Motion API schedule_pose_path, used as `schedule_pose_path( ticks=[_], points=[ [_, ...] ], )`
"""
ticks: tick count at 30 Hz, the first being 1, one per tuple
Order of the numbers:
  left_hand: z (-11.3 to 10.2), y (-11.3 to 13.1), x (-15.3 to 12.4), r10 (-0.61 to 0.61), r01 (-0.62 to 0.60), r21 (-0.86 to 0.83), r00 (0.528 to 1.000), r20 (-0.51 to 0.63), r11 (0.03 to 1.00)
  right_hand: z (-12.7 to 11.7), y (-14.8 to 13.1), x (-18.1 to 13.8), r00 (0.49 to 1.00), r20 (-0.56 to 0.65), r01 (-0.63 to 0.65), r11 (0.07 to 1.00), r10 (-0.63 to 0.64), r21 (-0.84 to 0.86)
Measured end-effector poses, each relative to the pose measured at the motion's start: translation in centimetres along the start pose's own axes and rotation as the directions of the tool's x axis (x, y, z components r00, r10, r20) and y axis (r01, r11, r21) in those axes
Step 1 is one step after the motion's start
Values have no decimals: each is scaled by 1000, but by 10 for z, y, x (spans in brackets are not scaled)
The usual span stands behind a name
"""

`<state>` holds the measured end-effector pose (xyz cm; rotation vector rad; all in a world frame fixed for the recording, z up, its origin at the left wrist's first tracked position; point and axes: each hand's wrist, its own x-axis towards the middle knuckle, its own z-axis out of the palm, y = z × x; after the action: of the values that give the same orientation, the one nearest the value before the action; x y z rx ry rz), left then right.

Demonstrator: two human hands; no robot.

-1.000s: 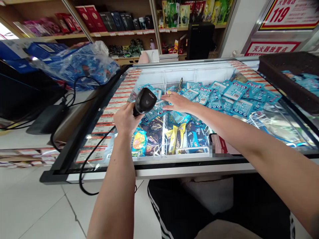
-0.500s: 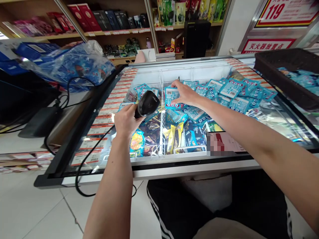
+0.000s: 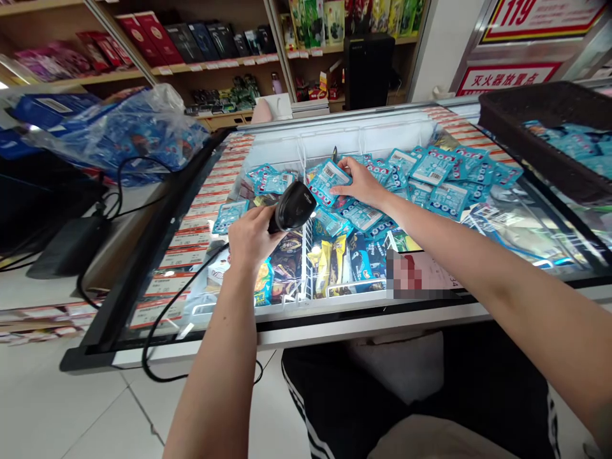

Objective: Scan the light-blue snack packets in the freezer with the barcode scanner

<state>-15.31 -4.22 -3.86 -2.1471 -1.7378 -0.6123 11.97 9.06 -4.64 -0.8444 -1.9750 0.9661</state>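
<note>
My left hand (image 3: 251,236) is wrapped round the handle of a black corded barcode scanner (image 3: 295,207), whose head points right and away from me. My right hand (image 3: 358,183) pinches the right edge of a blue packet (image 3: 329,182), its printed barcode face up and tilted. That packet is held just right of the scanner head. Under and beside my right hand lies a heap of similar blue packets (image 3: 433,167) on the glass top of a chest freezer (image 3: 335,327). A few more blue packets (image 3: 230,217) lie to the left, partly behind the scanner and left hand.
A dark brown basket (image 3: 564,105) of blue packets stands at the right. A clear plastic bag (image 3: 157,127) with blue packets is at the left. A phone (image 3: 430,274) lies near the freezer's front edge. The scanner cable (image 3: 148,338) loops over that edge.
My right hand has tilted the blue packet, lifting it slightly. My left hand with the scanner has moved right, closer to it. The camera view has shifted a little.
</note>
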Motion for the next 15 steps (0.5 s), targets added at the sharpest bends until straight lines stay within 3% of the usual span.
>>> schedule_pose_path(
  ticks=[5,11,15],
  points=[
    [3,5,1,13,-13,14,1000,21,1000,5,1,0,1000,-1,9,996,-9,-86],
    [4,9,1,26,-25,25,1000,-2,999,6,0,1,989,-60,113,942,-138,-316],
    [3,14,1,32,-32,2,999,-12,999,5,-6,-1,989,-36,120,935,-140,-334]
  ],
)
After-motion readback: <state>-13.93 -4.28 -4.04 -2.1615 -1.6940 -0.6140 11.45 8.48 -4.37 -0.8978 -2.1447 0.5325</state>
